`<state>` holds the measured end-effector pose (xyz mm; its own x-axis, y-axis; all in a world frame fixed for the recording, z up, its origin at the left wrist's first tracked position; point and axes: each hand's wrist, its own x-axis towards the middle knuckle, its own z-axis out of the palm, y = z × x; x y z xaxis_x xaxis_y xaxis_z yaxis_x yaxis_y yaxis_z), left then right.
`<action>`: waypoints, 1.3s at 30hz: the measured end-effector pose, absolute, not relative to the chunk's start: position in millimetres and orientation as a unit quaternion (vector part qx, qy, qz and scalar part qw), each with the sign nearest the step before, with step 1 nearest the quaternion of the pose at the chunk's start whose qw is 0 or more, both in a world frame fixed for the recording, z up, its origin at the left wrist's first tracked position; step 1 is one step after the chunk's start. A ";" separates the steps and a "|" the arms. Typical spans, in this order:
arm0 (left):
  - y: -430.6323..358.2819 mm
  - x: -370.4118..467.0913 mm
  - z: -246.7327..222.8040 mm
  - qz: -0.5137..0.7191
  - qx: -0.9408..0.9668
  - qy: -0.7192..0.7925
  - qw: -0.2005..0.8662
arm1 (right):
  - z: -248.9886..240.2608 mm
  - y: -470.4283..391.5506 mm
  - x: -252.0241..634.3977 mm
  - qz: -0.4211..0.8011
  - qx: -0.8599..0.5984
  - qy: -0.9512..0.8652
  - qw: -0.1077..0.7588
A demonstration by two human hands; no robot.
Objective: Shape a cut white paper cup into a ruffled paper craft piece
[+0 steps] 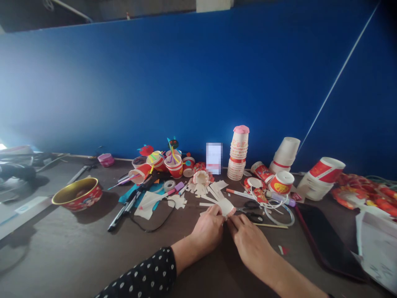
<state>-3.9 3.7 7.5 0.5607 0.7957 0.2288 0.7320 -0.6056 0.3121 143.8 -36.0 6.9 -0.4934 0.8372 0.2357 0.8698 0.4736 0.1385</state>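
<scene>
Between my hands is a white paper cup (225, 205) cut into long strips that fan out away from me, with a pinkish pattern near its right edge. My left hand (207, 229) is closed, its fingers gripping the cup's near left side. Closed against the near right side is my right hand (246, 238), its fingertips bent down onto the cup; they hide part of it. Just beyond my right hand lie dark-handled scissors (252, 216). Another cut cup with petal-like strips (201, 179) rests behind the one I hold.
A tall stack of paper cups (238, 155) stands at the back, right of a blurred white screen (214, 158). A red-and-gold bowl (77, 196) sits at left. Pens (118, 217) and a tape roll (169, 185) lie left of centre. A dark tablet (328, 240) lies right, before a blue partition (186, 82).
</scene>
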 end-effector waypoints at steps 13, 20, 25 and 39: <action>1.6 -4.3 15.2 0.125 0.891 0.428 0.084 | 19.5 -35.9 145.7 -0.080 -0.505 -0.857 0.068; 0.4 -3.2 12.3 0.140 0.884 0.438 0.087 | 13.0 -32.8 146.7 -0.087 -0.500 -0.858 0.078; 2.1 -4.2 6.4 0.171 0.880 0.434 0.092 | 10.4 -32.6 147.0 -0.101 -0.499 -0.856 0.090; 5.5 -3.0 12.7 0.108 0.897 0.427 0.043 | 25.9 -25.8 159.9 -0.043 -0.525 -0.839 0.138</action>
<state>-3.0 5.5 12.7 0.6125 0.7748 0.1564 0.7563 -0.6320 0.1690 159.9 -25.8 25.9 -0.4101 0.8691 0.2765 0.8931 0.4442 -0.0718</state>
